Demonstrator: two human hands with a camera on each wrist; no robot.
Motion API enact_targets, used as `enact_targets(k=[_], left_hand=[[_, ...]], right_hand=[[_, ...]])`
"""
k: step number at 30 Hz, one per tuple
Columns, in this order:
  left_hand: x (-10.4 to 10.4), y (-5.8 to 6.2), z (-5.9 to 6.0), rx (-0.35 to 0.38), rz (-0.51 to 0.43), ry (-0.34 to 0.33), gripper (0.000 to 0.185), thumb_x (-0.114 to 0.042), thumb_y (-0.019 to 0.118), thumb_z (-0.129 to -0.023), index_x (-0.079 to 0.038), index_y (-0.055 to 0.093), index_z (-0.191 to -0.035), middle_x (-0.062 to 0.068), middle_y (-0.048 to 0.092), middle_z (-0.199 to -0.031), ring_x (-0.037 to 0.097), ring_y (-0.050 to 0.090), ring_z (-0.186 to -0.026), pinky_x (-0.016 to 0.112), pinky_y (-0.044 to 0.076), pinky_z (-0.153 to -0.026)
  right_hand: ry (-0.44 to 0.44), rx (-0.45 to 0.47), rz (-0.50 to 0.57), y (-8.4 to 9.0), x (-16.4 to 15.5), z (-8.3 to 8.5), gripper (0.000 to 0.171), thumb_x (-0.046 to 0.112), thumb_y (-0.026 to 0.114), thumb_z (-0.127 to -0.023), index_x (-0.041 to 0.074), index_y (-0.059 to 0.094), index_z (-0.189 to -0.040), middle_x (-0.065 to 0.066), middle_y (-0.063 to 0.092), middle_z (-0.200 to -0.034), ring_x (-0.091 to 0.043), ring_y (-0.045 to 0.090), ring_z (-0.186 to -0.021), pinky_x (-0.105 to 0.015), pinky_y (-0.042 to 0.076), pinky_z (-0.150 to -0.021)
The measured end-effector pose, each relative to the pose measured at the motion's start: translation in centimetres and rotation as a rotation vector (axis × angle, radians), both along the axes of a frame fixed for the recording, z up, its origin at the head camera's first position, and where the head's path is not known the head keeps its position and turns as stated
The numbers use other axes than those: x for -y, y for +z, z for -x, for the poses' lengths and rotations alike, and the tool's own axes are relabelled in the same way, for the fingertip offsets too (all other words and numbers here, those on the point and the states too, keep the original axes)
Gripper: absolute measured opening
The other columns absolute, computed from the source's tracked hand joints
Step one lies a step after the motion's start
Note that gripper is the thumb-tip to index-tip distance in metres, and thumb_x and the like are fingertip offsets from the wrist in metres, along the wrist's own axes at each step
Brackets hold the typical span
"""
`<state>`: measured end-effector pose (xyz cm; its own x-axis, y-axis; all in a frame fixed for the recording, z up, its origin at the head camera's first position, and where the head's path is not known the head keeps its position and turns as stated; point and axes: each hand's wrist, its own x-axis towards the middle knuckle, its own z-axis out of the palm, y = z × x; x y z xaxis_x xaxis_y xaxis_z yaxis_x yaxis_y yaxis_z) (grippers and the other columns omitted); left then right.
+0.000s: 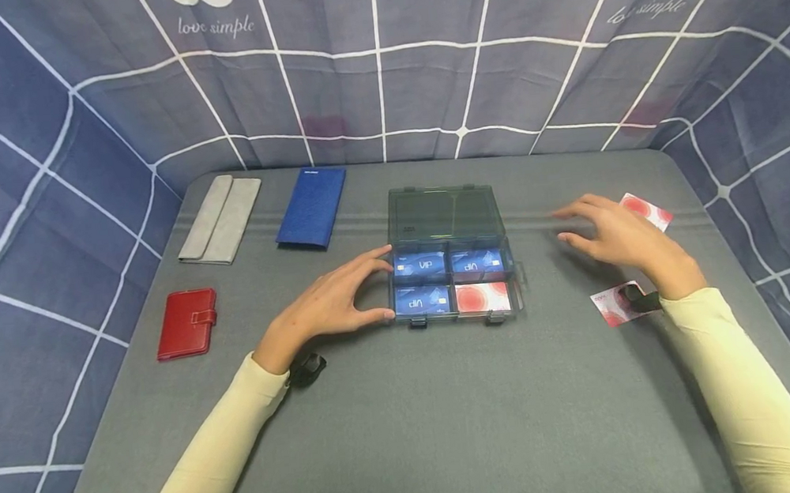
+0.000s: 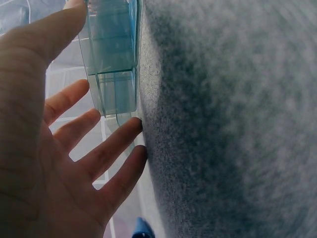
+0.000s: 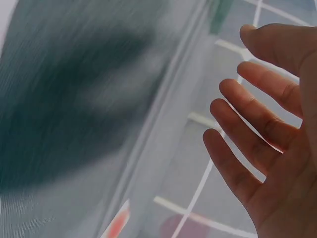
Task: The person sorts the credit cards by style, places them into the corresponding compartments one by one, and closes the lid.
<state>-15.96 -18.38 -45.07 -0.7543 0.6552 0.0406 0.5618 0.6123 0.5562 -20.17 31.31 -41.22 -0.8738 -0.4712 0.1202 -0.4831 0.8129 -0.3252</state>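
Note:
A clear dark-tinted plastic box [image 1: 451, 279] stands mid-table with its lid [image 1: 443, 214] tipped back. Three of its compartments show blue VIP cards [image 1: 420, 265]; the front right one shows a red-and-white card [image 1: 482, 298]. At the box's left side is my left hand [image 1: 329, 300], thumb and fingertips at its edge, fingers spread. My right hand [image 1: 619, 237] hovers to the right of the box, fingers loosely extended and holding nothing. One red-and-white card [image 1: 649, 210] lies behind that hand, partly hidden. Another red-and-white card [image 1: 618, 304] lies below the wrist, partly covered by the wrist camera.
On the left of the grey table [image 1: 413, 435] lie a light grey folding wallet [image 1: 221, 219], a blue booklet-like holder [image 1: 313, 207] and a red wallet [image 1: 186, 324] with a strap. A blue checked curtain [image 1: 380, 89] surrounds the back and sides.

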Motion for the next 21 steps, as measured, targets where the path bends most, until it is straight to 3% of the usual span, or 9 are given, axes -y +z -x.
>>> enact_targets(k=[9, 21], left_hand=[[0.0, 0.1, 0.0, -0.002, 0.008, 0.006, 0.076, -0.058, 0.080, -0.094, -0.018, 0.055, -0.154, -0.008, 0.028, -0.177, 0.025, 0.038, -0.158, 0.057, 0.044, -0.117], [0.0, -0.2, -0.1, -0.012, -0.005, -0.007, 0.076, -0.060, 0.079, -0.094, -0.017, 0.055, -0.153, -0.006, 0.029, -0.177, 0.024, 0.039, -0.157, 0.056, 0.044, -0.117]], right_hand=[[-0.135, 0.071, -0.104, -0.4, -5.5, 1.5, 0.050, 0.022, 0.080, -0.098, 0.002, 0.065, -0.142, -0.026, 0.064, -0.135, -0.052, 0.059, -0.127, -0.071, 0.045, -0.100], [-0.258, 0.059, -0.106, -1.6, -11.1, 1.2, 0.054, 0.023, 0.079, -0.095, -0.007, 0.062, -0.137, -0.036, 0.058, -0.136, -0.057, 0.053, -0.127, -0.076, 0.042, -0.096]])
